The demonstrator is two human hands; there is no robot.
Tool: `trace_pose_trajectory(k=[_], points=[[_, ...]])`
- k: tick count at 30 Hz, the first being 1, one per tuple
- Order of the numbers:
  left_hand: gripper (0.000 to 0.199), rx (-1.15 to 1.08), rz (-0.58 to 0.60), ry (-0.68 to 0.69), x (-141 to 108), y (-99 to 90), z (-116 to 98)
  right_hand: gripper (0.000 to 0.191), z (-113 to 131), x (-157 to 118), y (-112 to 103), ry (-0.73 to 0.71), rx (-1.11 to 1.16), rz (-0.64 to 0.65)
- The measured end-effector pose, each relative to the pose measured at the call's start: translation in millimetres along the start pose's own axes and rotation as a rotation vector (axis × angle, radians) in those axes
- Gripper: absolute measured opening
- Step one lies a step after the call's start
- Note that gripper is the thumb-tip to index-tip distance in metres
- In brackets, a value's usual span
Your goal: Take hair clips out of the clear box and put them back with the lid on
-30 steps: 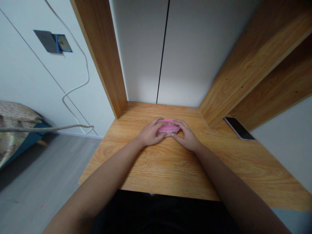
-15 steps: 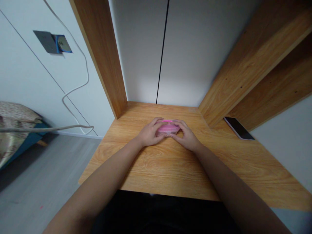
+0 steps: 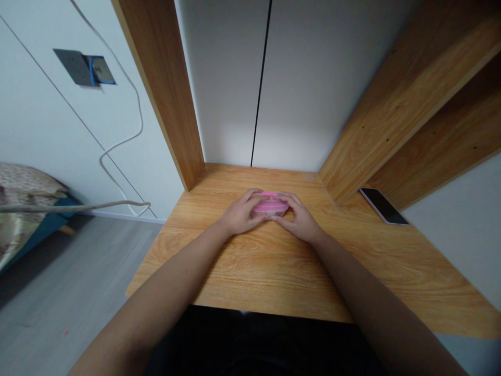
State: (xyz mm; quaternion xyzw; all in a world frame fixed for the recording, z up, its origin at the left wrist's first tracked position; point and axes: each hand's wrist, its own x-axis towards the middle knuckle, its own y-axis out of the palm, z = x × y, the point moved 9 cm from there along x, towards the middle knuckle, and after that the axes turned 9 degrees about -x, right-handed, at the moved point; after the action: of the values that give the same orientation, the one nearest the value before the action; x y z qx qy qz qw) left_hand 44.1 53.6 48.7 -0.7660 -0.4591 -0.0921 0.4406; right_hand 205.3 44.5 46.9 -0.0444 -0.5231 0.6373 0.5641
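Between my two hands is a small pink and clear plastic container [image 3: 269, 207], low on the wooden desk [image 3: 258, 271]. My left hand [image 3: 241, 213] curves round its left side, with the thumb along the near edge and the fingers over the far part. From the right, my right hand [image 3: 298, 218] grips it in the same way, its thumb close to the left thumb at the near side. A brighter pink strip shows along the container's far rim. The fingers cover both ends, and what is inside cannot be made out.
A phone [image 3: 383, 206] lies on the desk at the right, beside a wooden upright panel [image 3: 368, 125]. White cabinet panels [image 3: 227, 104] stand behind the desk. At the left, a white cable [image 3: 141, 120] hangs near a wall socket [image 3: 76, 67], above a patterned cloth [image 3: 23, 190].
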Motion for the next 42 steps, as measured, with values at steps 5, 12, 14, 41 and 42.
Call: trace_pose_trajectory(k=[5, 12, 14, 41, 42], points=[[0.059, 0.000, 0.002, 0.004, 0.3, 0.5, -0.1, 0.051, -0.1, -0.1, 0.4, -0.003, -0.007, -0.002], [0.058, 0.010, 0.005, 0.003, 0.3, 1.5, 0.3, 0.051, -1.5, 0.2, 1.3, 0.002, -0.010, -0.004], [0.058, 0.011, 0.006, 0.001, 0.3, 1.3, 0.3, 0.050, -1.6, 0.3, 1.4, 0.005, -0.007, -0.002], [0.059, 0.001, -0.009, 0.023, 0.5, 1.7, 1.4, 0.050, -0.9, 0.0, 0.4, 0.008, -0.016, -0.002], [0.059, 0.002, -0.009, 0.024, 0.5, 1.8, 1.6, 0.050, -0.8, 0.0, 0.3, 0.006, -0.013, -0.004]])
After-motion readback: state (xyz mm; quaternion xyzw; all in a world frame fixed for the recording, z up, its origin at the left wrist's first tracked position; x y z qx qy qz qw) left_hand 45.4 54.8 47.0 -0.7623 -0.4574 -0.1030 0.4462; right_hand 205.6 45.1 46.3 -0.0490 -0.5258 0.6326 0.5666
